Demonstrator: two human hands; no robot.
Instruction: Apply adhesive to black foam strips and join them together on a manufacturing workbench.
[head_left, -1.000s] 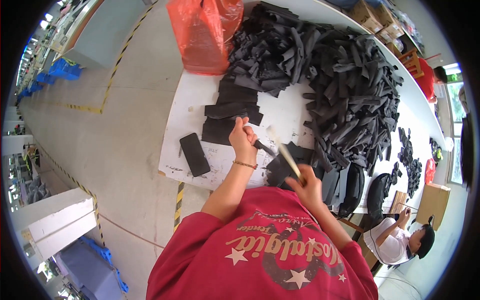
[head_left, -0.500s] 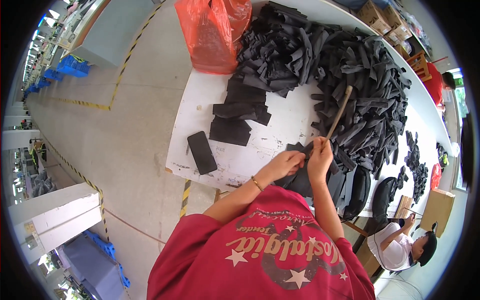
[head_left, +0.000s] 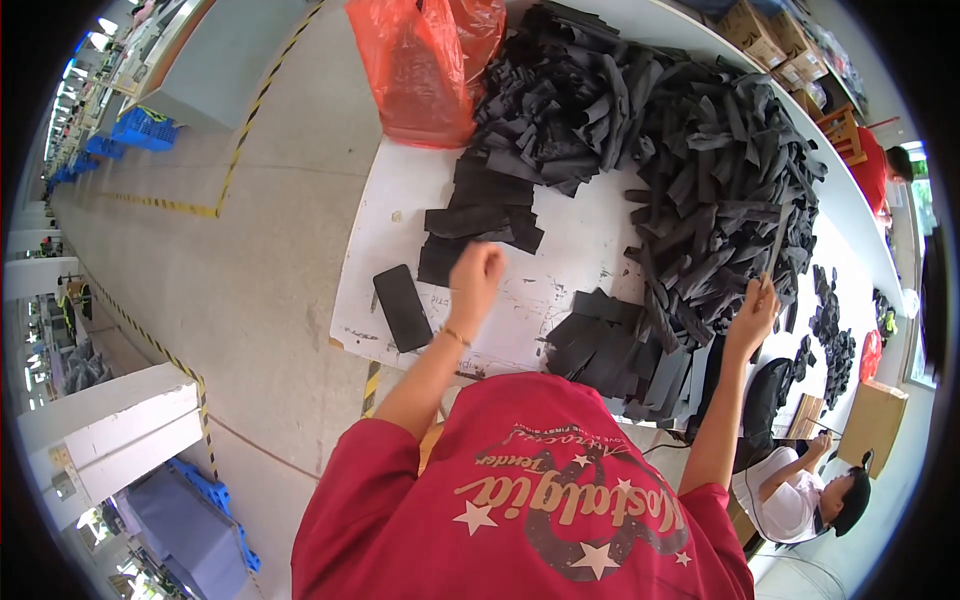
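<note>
My right hand (head_left: 755, 312) is closed round the lower end of a thin stick (head_left: 778, 245), which points away over the right side of a big heap of black fabric strips (head_left: 715, 190). Over on the left, my left hand (head_left: 478, 280) has its fingers curled at the near edge of a small stack of black fabric pieces (head_left: 480, 222). Whether a piece is in those fingers is hidden. Flat black pieces (head_left: 600, 335) lie fanned out at the table's front edge, between my two arms. A black phone (head_left: 403, 307) rests beside my left wrist.
A red plastic bag (head_left: 425, 85) stands at the far left corner of the white table (head_left: 375, 215). Black bags (head_left: 768, 395) sit to the right of my right forearm. One person in white (head_left: 795, 490) sits at the right; another in red (head_left: 872, 175) is farther off.
My hands were together over the fanned pieces and have parted. The left went left to the small stack; the right moved right with the stick.
</note>
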